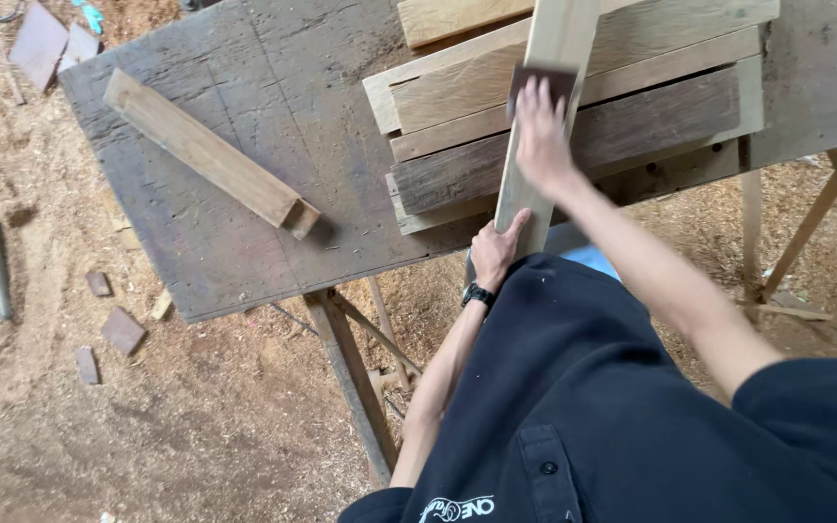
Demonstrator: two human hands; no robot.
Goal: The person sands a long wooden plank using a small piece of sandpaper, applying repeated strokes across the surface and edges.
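Roughly, left to right:
Loose block [210, 155]: we see it lying upper left on the worn surface [244, 252], untouched.
Left hand [496, 250]: fingers clamped on the lower end of the pale slat [546, 107].
Right hand [542, 136]: fingers pressed together on a dark sanding pad [541, 79] against the slat.
Progress: we judge sanding midway; the slat's upper stretch remains.

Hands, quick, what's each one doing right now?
Left hand: closed around the near end of the pale wood strip.
Right hand: pressing a dark sanding pad flat against the strip.
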